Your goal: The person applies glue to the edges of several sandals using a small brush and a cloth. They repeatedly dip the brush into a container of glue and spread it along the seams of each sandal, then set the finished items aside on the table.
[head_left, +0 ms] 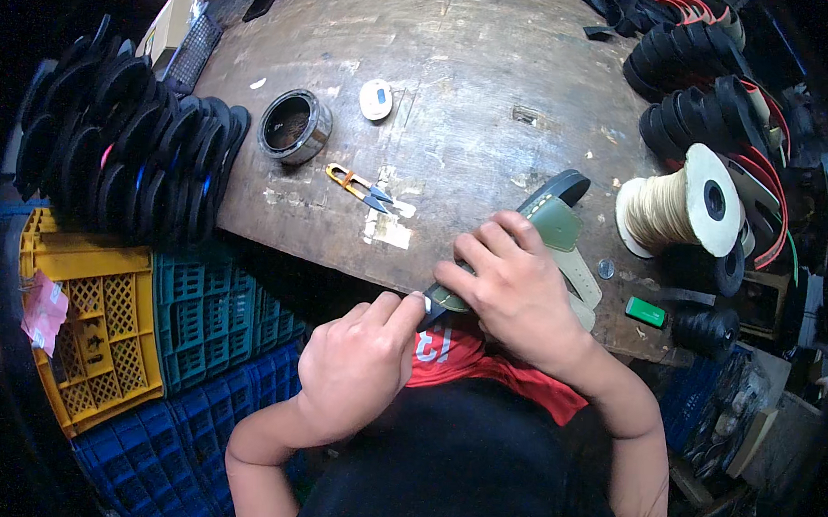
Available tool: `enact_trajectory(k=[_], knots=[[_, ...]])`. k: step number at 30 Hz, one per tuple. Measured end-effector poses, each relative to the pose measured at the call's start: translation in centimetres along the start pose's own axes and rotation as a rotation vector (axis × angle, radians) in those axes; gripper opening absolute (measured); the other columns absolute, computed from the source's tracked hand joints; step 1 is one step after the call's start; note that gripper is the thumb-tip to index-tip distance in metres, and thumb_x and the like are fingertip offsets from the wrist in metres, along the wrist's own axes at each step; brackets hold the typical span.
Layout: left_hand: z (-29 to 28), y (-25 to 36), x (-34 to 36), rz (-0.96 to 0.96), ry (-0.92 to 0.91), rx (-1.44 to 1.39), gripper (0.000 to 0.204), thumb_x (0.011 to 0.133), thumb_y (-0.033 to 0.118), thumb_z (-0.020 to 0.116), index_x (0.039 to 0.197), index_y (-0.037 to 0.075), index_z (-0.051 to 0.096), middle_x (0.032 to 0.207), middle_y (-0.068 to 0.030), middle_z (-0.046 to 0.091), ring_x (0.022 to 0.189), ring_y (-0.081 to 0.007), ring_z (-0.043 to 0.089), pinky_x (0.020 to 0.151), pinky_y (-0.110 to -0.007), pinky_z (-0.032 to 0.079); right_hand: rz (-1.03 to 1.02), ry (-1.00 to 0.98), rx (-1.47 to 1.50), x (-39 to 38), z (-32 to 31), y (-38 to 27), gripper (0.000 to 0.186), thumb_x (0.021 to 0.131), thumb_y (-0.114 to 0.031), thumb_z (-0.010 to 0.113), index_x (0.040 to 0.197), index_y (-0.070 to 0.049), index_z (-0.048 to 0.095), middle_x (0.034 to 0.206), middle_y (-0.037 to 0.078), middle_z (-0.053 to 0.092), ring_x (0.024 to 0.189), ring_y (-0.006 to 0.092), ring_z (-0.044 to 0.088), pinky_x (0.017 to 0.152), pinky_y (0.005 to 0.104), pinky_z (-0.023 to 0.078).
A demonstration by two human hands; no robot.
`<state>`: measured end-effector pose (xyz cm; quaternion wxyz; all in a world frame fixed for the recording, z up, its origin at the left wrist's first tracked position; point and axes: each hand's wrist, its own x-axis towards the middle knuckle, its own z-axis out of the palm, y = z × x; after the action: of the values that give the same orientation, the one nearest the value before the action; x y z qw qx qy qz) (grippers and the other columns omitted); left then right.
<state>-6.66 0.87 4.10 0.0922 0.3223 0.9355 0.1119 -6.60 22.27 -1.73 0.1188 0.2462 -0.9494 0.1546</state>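
A black-soled sandal (552,209) with a green upper strap lies at the near edge of the worn wooden table (456,96). My right hand (513,289) presses down over its near end and grips it. My left hand (360,361) is closed, with thumb and forefinger pinched at the sandal's near tip; whether something thin sits between those fingers I cannot tell. A small pair of orange-handled thread snips (360,186) lies on the table, beyond my left hand and apart from it.
A spool of cream thread (680,209) stands right of the sandal, with a green lighter (646,311) near it. A round metal tin (294,127) and white disc (376,99) sit further back. Stacked black soles (135,139) and yellow, green, blue crates (156,332) fill the left.
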Motion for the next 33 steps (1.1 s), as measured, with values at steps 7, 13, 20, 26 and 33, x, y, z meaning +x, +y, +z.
enact_trajectory(k=[7,13,20,26,33], knots=[[0.5,-0.4,0.3,-0.021,0.073,-0.096,0.009,0.096,0.007,0.069,0.105,0.007,0.069,0.083,-0.0112,0.066,0.074,-0.0311,0.071,0.061,-0.043,0.056,0.004,-0.044,0.021,0.3,-0.3,0.1,0.019,0.085,-0.016,0.066,0.104,-0.016,0.070,0.100,0.006,0.062,0.108,0.0258,0.063,0.114,0.0451,0.041],[0.7,-0.4,-0.1,-0.032,0.076,-0.145,0.006,0.095,0.006,0.071,0.101,0.006,0.068,0.081,-0.0119,0.065,0.073,-0.0315,0.071,0.060,-0.044,0.054,0.007,-0.046,0.030,0.3,-0.2,0.2,0.021,0.082,-0.014,0.068,0.104,-0.014,0.069,0.101,0.005,0.062,0.109,0.0256,0.062,0.114,0.0447,0.040],[0.8,-0.9,-0.6,0.014,0.075,-0.160,0.009,0.094,0.006,0.072,0.103,0.007,0.071,0.081,-0.0106,0.066,0.071,-0.0304,0.071,0.061,-0.042,0.055,-0.094,-0.079,0.060,0.9,-0.1,1.4,0.020,0.083,-0.017,0.067,0.102,-0.015,0.069,0.102,0.003,0.062,0.111,0.0234,0.062,0.116,0.0435,0.039],[1.0,-0.8,0.1,0.128,0.068,-0.132,0.020,0.091,0.010,0.072,0.110,0.008,0.068,0.084,-0.0068,0.067,0.072,-0.0230,0.072,0.059,-0.037,0.059,-0.158,-0.077,0.053,0.9,0.2,2.0,0.016,0.086,-0.021,0.064,0.100,-0.017,0.070,0.100,0.001,0.060,0.110,0.0215,0.061,0.114,0.0430,0.040],[0.4,-0.8,0.7,0.181,0.025,-0.076,0.015,0.091,0.010,0.072,0.104,0.008,0.066,0.083,-0.0076,0.067,0.071,-0.0236,0.073,0.058,-0.038,0.058,-0.145,-0.066,0.070,1.0,0.1,1.9,0.010,0.087,-0.019,0.064,0.093,-0.016,0.071,0.097,0.002,0.062,0.109,0.0211,0.063,0.114,0.0413,0.042]])
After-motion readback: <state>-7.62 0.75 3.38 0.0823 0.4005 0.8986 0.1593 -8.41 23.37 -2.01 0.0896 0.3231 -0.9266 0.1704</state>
